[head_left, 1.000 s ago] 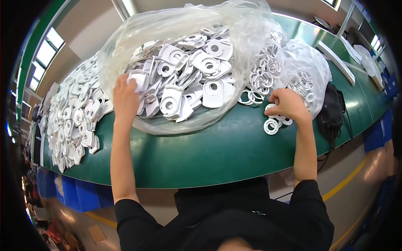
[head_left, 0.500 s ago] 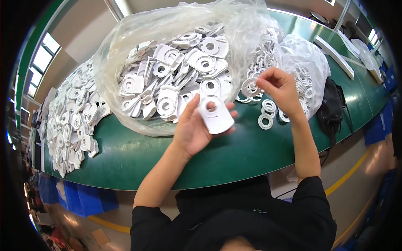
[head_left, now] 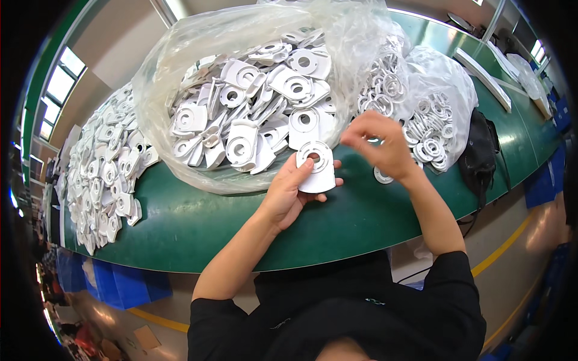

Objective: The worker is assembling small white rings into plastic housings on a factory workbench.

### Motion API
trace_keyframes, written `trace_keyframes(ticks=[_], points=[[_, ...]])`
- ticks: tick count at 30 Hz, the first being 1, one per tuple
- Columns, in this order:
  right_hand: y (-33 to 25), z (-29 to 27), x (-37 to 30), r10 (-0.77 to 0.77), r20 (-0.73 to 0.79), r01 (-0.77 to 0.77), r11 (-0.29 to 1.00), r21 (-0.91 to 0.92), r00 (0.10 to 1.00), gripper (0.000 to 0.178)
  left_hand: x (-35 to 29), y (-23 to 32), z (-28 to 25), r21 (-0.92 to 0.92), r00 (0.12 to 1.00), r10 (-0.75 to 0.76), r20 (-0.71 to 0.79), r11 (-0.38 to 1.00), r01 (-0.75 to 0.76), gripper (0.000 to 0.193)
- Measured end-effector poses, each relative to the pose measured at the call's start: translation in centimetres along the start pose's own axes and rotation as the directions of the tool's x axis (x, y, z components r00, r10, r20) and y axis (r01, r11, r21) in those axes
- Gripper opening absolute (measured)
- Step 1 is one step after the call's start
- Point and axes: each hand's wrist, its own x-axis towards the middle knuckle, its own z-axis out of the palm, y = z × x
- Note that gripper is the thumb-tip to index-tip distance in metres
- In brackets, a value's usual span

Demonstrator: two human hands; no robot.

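A flat white plastic plate [head_left: 316,178] with one rounded end rests in my left hand [head_left: 285,200], the thumb pressed on its face and the fingertips showing past its far edge. A white ring shape [head_left: 315,155] surrounds the plate's round hole; whether it is a separate ring I cannot tell. My right hand [head_left: 383,146] hovers just right of the plate, apart from it. Its fingers are curled and slightly blurred, so anything between them is hidden. Behind that hand are loose white rings [head_left: 382,175], partly covered by it.
A large clear plastic bag [head_left: 158,120] full of similar white plates lies ahead on the green table [head_left: 198,228]. Another heap of plates [head_left: 102,174] is at the left. At the right are bagged white rings [head_left: 430,129], a black pouch [head_left: 475,156] and a white strip [head_left: 483,80].
My left hand has turned the plate more upright, and a ring shape now shows around its hole. My right hand has moved left and nearer to me; the ring at its fingertips is no longer visible there.
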Motion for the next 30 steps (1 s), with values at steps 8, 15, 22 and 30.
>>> trace_keyframes(ticks=[8,15,22,30], points=[[2.0,-3.4,-0.8,0.354,0.186,-0.186,0.789,-0.586,0.916,0.015,0.2,0.1,0.2,-0.008,0.997,-0.003,-0.082,1.000,0.002,0.035],[1.0,-4.4,0.8,0.383,-0.248,-0.407,0.912,-0.051,0.890,0.011,0.2,-0.4,0.3,0.039,1.000,0.011,-0.010,0.999,-0.010,0.041],[1.1,-2.8,0.5,0.556,0.031,-0.484,0.694,0.533,0.831,0.028,0.1,-0.5,0.4,0.090,1.000,0.013,0.003,0.996,-0.013,0.049],[1.5,-2.5,0.3,0.679,0.266,-0.663,0.426,0.615,0.684,0.028,0.3,-0.4,0.4,0.081,1.000,0.022,-0.013,0.996,-0.021,0.053]])
